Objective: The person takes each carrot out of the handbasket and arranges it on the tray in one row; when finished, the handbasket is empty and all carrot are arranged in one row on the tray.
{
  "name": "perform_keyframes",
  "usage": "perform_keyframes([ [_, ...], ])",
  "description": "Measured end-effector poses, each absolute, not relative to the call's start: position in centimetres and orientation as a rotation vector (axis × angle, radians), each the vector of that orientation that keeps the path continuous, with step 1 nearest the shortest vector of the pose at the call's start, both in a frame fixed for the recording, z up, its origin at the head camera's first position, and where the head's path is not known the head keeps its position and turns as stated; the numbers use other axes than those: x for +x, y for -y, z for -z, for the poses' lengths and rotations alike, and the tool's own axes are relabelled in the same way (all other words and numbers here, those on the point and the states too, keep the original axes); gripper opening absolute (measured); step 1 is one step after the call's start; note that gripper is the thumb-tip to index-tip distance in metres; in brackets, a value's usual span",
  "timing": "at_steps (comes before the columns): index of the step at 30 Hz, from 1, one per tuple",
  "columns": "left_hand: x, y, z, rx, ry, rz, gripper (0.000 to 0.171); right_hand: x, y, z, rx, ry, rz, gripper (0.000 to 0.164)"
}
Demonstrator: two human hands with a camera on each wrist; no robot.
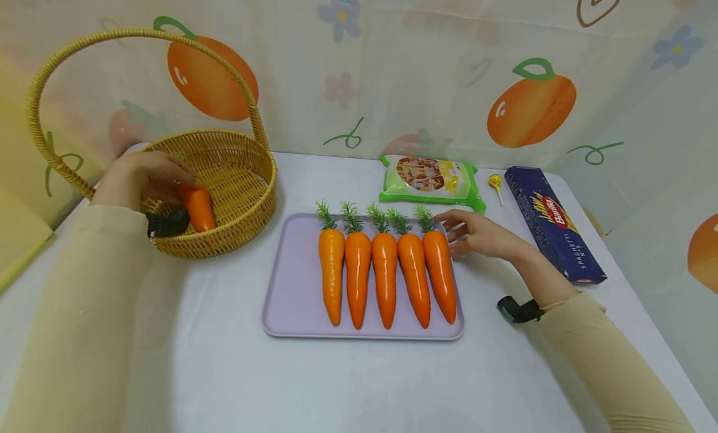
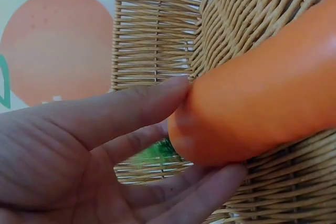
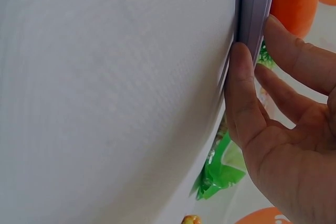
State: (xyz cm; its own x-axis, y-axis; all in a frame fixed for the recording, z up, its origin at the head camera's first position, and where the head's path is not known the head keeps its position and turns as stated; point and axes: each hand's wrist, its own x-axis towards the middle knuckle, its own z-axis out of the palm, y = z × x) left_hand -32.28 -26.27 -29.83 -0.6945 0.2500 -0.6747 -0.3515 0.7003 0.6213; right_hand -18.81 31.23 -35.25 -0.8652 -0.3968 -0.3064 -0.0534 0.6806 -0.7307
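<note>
Inside the wicker basket [image 1: 255, 218] on the left, my left hand [image 1: 148, 174] holds an orange carrot [image 1: 201, 210]. In the left wrist view, thumb and fingers grip its thick end, and some green leaf tuft [image 2: 157, 152] shows behind the fingers. A lilac tray [image 1: 294, 283] lies in the middle of the table, bearing a row of several carrots [image 1: 384, 277] with leafy tops toward the wall. At the tray's far right corner, my right hand [image 1: 477, 233] pinches the rim. The right wrist view shows thumb and index finger on either side of the tray edge [image 3: 253, 14].
Behind the tray lies a green snack packet [image 1: 432, 180]. A lollipop [image 1: 496, 184] with a yellow wrapper is right of it, then a dark blue spaghetti box [image 1: 552, 224] near the table's right edge. The basket's tall handle [image 1: 42, 96] arches over the left arm. A printed curtain [image 1: 381, 78] hangs behind.
</note>
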Motion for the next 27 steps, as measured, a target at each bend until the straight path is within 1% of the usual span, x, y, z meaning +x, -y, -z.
perform_keyframes([
  [4, -32.3, 26.3, 30.6, 0.013, -2.148, -0.986, 0.064, -18.8, -31.2, 35.2, -0.351, -2.448, 1.048, 0.065],
  [6, -32.3, 26.3, 30.9, 0.047, -2.135, -0.987, 0.074, -18.8, -31.2, 35.2, -0.352, -2.449, 1.046, 0.065],
  [9, -32.4, 26.2, 31.3, 0.083, -2.088, -0.974, 0.077, -18.8, -31.2, 35.2, -0.353, -2.449, 1.048, 0.065],
  [16, -32.8, 26.2, 32.0, 0.097, -2.025, -0.935, 0.072, -18.8, -31.3, 35.3, -0.361, -2.442, 1.062, 0.065],
  [27, -32.5, 25.5, 31.9, 0.131, -1.993, -0.895, 0.080, -18.8, -31.3, 35.3, -0.355, -2.449, 1.045, 0.063],
])
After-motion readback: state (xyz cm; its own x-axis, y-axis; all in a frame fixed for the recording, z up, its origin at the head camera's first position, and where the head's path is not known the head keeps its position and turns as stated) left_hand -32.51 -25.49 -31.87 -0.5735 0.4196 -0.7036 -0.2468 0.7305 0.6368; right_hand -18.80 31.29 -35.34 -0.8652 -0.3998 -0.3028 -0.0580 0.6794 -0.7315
